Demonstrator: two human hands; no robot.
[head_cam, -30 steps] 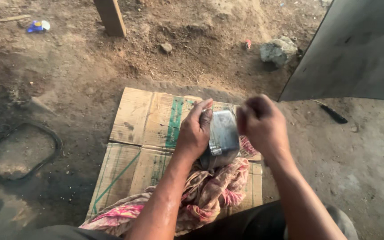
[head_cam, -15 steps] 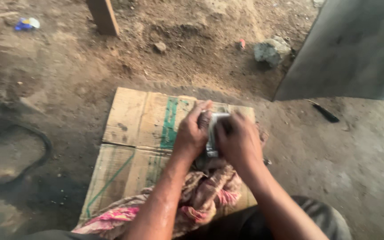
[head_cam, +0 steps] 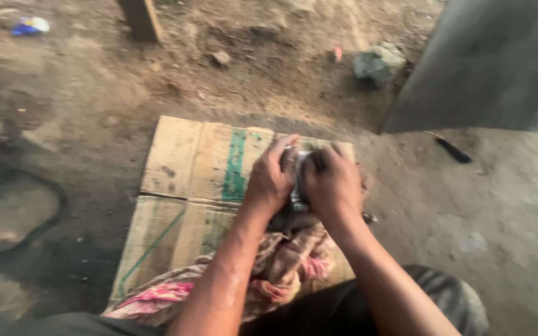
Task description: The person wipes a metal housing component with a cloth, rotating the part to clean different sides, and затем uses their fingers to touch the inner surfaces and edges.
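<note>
Both my hands close around a small shiny metal part (head_cam: pixel 297 180), held upright above a flattened cardboard sheet (head_cam: pixel 188 168). My left hand (head_cam: pixel 272 177) grips its left side, fingers curled over the top. My right hand (head_cam: pixel 331 183) covers its right side, so most of the part is hidden. Under my hands lies a crumpled pink and cream cloth (head_cam: pixel 269 274), draped over my lap and the cardboard's near edge.
Bare dirt ground surrounds the cardboard. A grey slab or wall (head_cam: pixel 493 62) rises at the upper right, a stone (head_cam: pixel 378 62) beside it. A wooden post (head_cam: pixel 139 18) stands at the top. A dark ring (head_cam: pixel 14 211) lies left; a black tool (head_cam: pixel 453 149) lies right.
My right hand has moved left onto the metal part and now covers it; a second ago it was apart and the part's face showed. The view has shifted slightly.
</note>
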